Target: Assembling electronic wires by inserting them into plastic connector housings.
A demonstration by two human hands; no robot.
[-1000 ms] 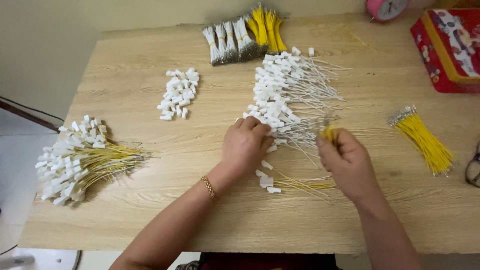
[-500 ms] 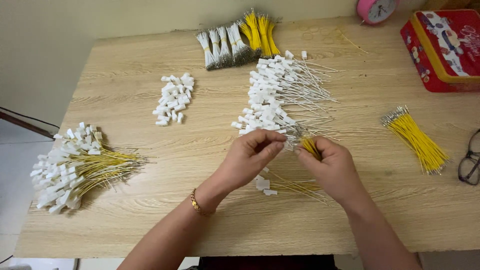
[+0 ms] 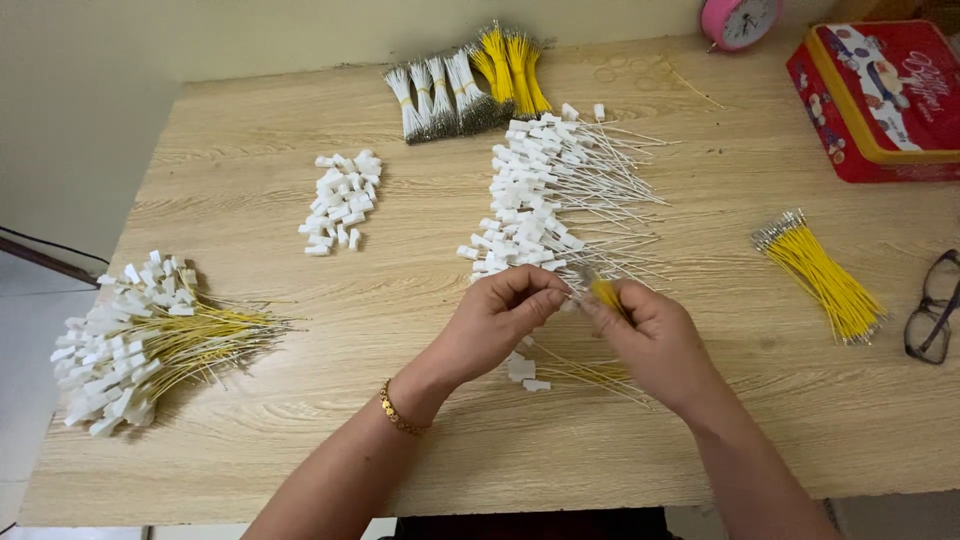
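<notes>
Over the middle of the wooden table, the left hand was curled nearly closed, its thumb and fingertips pinching a small white connector that met the yellow wire gripped in the closed right hand. Both hands hovered just in front of the heap of white-wired connectors, with a few finished yellow pieces lying on the table beneath them.

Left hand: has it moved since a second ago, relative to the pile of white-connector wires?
Yes. The left hand has pulled back toward the person, off the near edge of the white-connector wire pile, meeting the right hand.
</notes>
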